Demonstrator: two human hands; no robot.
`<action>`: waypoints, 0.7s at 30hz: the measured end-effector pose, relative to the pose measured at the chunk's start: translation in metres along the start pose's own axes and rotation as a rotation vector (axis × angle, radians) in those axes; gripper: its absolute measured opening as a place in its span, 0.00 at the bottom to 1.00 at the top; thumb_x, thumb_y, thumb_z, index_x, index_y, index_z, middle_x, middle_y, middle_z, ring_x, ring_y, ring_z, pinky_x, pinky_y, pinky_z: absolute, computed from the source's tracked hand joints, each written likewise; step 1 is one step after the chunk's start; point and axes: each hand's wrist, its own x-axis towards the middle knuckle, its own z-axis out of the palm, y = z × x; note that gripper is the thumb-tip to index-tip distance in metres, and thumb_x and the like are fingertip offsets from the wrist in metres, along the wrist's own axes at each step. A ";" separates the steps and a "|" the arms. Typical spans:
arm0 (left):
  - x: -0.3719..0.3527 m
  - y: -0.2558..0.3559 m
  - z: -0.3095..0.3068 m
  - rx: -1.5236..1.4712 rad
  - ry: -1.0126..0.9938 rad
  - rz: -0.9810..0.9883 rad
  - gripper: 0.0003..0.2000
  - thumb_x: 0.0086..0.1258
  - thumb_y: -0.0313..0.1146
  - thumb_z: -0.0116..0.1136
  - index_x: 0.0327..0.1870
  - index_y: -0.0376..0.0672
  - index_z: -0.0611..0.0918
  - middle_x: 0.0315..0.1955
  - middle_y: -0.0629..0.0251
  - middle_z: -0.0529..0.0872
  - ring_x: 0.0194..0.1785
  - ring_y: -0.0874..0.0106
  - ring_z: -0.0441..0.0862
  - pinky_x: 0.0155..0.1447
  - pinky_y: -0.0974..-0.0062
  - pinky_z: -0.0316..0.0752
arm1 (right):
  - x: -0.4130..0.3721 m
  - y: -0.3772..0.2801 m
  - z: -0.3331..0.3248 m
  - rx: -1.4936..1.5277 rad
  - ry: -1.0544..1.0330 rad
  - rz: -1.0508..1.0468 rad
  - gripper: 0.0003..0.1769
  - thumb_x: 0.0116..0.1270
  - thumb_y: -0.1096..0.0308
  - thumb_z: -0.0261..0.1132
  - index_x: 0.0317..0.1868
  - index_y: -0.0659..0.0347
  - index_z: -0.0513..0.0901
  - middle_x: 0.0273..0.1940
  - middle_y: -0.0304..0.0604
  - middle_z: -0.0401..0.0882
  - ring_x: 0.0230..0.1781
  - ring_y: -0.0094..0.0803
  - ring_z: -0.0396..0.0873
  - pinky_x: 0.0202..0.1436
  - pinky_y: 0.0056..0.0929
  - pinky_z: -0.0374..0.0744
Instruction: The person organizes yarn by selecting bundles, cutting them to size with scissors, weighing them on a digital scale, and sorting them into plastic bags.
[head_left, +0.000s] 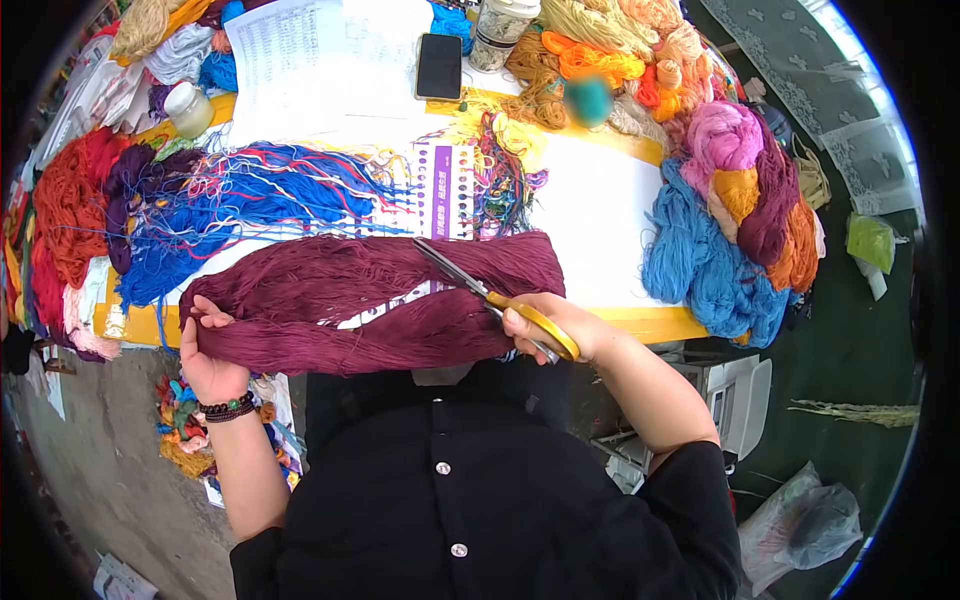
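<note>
A large maroon skein of thread (400,345) is stretched sideways along the table's front edge, forming a long loop. At its left end my left hand (212,355) holds the strands, fingertips curled over the loop. Scissors with yellow handles (540,325) are gripped in my right hand (555,320) at the skein's right end. Their metal blades (450,266) point up and left, lying across the upper strands; whether they are parted is hard to tell. Behind the skein is a white and purple card (448,190) with holes along its sides and threads tied through them.
Blue threads (280,185) spread left of the card. Colored skeins are heaped at the left (72,195) and right (715,260). Printed sheets (310,70), a phone (440,67) and jars (497,35) are at the back. A plastic bag (805,525) lies on the floor.
</note>
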 end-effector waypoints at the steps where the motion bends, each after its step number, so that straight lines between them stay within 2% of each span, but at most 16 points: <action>1: 0.000 0.000 0.000 0.001 0.001 0.001 0.14 0.71 0.28 0.49 0.56 0.41 0.73 0.51 0.63 0.81 0.42 0.71 0.79 0.54 0.68 0.73 | 0.000 0.001 -0.001 0.019 -0.015 -0.027 0.31 0.65 0.35 0.57 0.32 0.60 0.74 0.19 0.35 0.71 0.18 0.21 0.73 0.23 0.20 0.72; 6: -0.001 0.000 0.001 0.000 0.008 0.004 0.14 0.71 0.28 0.49 0.56 0.41 0.73 0.51 0.63 0.81 0.42 0.71 0.79 0.54 0.68 0.73 | -0.001 -0.004 -0.003 0.115 -0.029 -0.221 0.29 0.66 0.37 0.58 0.30 0.59 0.72 0.19 0.34 0.70 0.18 0.22 0.72 0.23 0.21 0.72; 11: -0.001 0.001 0.003 -0.023 0.000 -0.009 0.11 0.70 0.28 0.50 0.52 0.40 0.75 0.51 0.62 0.81 0.42 0.71 0.79 0.53 0.68 0.73 | -0.005 -0.009 -0.002 0.132 0.004 -0.129 0.23 0.66 0.47 0.64 0.33 0.60 0.73 0.20 0.33 0.70 0.19 0.19 0.71 0.23 0.19 0.71; 13: 0.001 0.003 -0.001 -0.048 -0.015 -0.022 0.10 0.70 0.28 0.50 0.50 0.39 0.76 0.51 0.61 0.81 0.42 0.71 0.79 0.53 0.69 0.74 | -0.006 -0.004 0.006 0.200 -0.030 -0.272 0.20 0.65 0.52 0.67 0.35 0.61 0.74 0.21 0.31 0.71 0.19 0.17 0.70 0.22 0.17 0.69; 14: 0.001 0.005 -0.001 -0.075 -0.033 -0.039 0.09 0.70 0.28 0.50 0.49 0.39 0.76 0.51 0.61 0.81 0.42 0.71 0.79 0.53 0.69 0.74 | -0.009 -0.006 0.009 0.102 -0.032 -0.281 0.20 0.65 0.52 0.67 0.36 0.61 0.74 0.23 0.31 0.72 0.21 0.17 0.70 0.24 0.19 0.69; 16: 0.000 0.004 0.001 -0.094 -0.035 -0.035 0.08 0.70 0.27 0.50 0.46 0.38 0.77 0.52 0.59 0.80 0.42 0.70 0.80 0.52 0.70 0.76 | -0.013 -0.007 0.017 -0.066 -0.069 -0.305 0.22 0.65 0.50 0.67 0.37 0.63 0.75 0.24 0.33 0.72 0.24 0.20 0.71 0.28 0.22 0.69; 18: -0.001 0.006 0.001 -0.205 -0.062 -0.084 0.08 0.69 0.27 0.51 0.47 0.37 0.76 0.52 0.59 0.79 0.42 0.69 0.80 0.51 0.69 0.77 | -0.016 -0.006 0.022 -0.240 -0.162 -0.334 0.30 0.64 0.40 0.62 0.41 0.64 0.76 0.25 0.37 0.74 0.28 0.26 0.73 0.33 0.26 0.72; 21: -0.002 0.006 0.002 -0.222 -0.071 -0.079 0.10 0.67 0.25 0.51 0.48 0.36 0.76 0.52 0.61 0.79 0.41 0.69 0.81 0.50 0.68 0.77 | -0.017 0.001 0.031 -0.230 -0.275 -0.153 0.35 0.60 0.33 0.61 0.38 0.63 0.76 0.23 0.37 0.73 0.24 0.24 0.74 0.29 0.26 0.72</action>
